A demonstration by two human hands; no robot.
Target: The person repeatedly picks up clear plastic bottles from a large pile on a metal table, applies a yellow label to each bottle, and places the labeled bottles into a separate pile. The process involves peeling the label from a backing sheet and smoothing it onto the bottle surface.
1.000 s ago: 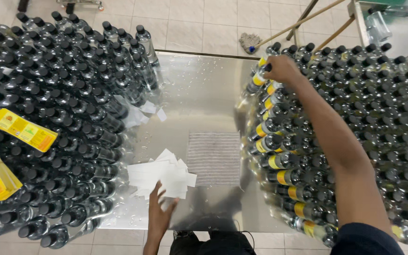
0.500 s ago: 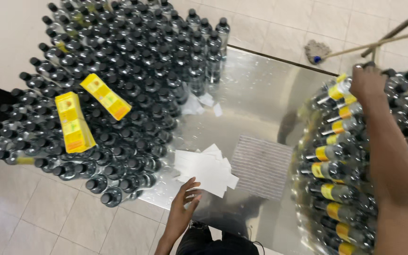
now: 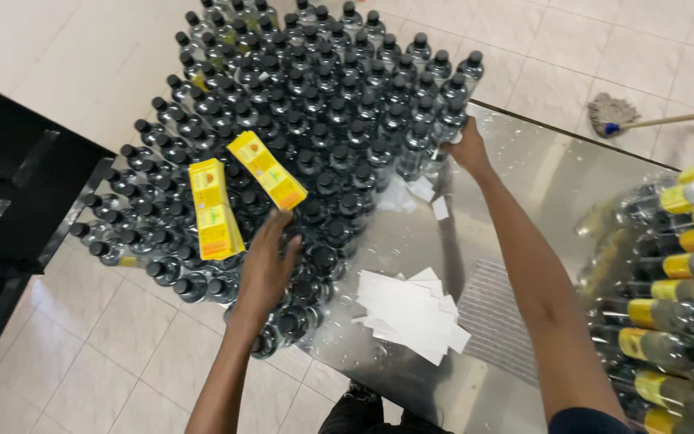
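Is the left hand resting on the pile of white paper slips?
No, the left hand reaches over the black-capped bottles, beside the white slips.

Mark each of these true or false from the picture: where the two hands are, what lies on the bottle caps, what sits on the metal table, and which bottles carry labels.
1. The left hand reaches over the black-capped clear bottles toward the yellow label stack. True.
2. The right hand rests on the white paper slips. False: it is at a bottle on the edge of the unlabelled group, apart from the slips.
3. Two yellow stacks lie on top of the bottle caps. True.
4. The bottles on the right carry no labels. False: they show yellow labels.
5. A mop lies on the shiny metal table. False: it lies on the tiled floor beyond it.
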